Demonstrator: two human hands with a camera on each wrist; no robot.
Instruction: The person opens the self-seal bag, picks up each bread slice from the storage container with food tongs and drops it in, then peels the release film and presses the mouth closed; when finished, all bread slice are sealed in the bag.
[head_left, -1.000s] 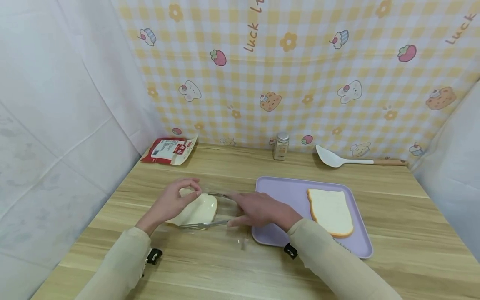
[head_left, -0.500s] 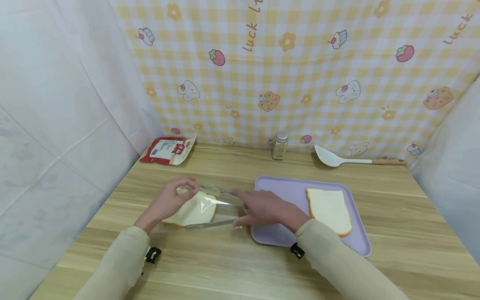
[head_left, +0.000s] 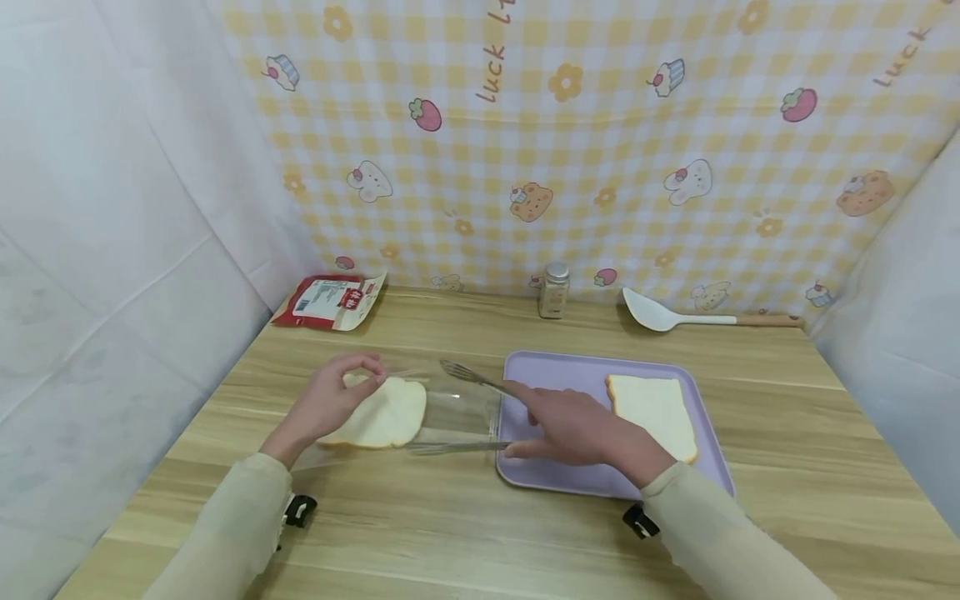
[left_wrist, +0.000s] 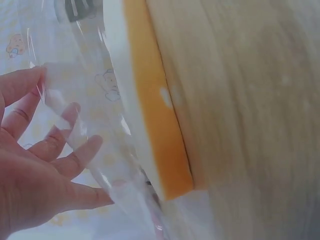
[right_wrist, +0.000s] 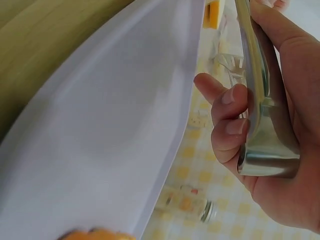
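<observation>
My left hand (head_left: 330, 404) pinches the edge of a clear plastic bag (head_left: 461, 408) with thumb and index finger; in the left wrist view the other fingers spread behind the film. A slice of bread (head_left: 390, 417) lies flat on the table with the film about it, its brown crust (left_wrist: 157, 130) close to that wrist camera. My right hand (head_left: 573, 425) grips metal tongs (right_wrist: 270, 155) near their bent end. Their two arms stand apart, pointing left over the bag's right part, beyond the slice's right edge. Nothing shows between the tongs' tips.
Beneath the right hand lies a purple tray (head_left: 558, 371) bearing another bread slice (head_left: 652, 408). Along the back are a red-and-white packet (head_left: 326, 302), a shaker jar (head_left: 555, 292) and a white spatula (head_left: 652, 312) with a wooden handle. A checked curtain (head_left: 450, 167) hangs behind.
My right hand has drawn the tongs rightward, away from the slice on the left and over the tray's edge. My left hand keeps its pinch on the bag and has barely moved.
</observation>
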